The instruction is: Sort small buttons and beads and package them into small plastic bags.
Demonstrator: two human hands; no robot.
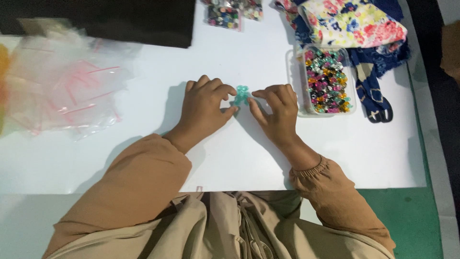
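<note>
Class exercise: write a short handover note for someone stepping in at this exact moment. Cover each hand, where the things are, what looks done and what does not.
Left hand: fingers pinch the small teal flower-shaped clip from its left side, over the white table.
Right hand: fingertips at the clip's right side; whether they grip it cannot be told.
Clear tray of mixed coloured clips lies just right of the right hand.
Pile of clear zip bags lies far left.
Filled bags of clips lie at the top edge, beside folded floral fabric.
Done: some bags already filled.
Left: the tray is still full; the teal clip is not bagged.
</note>
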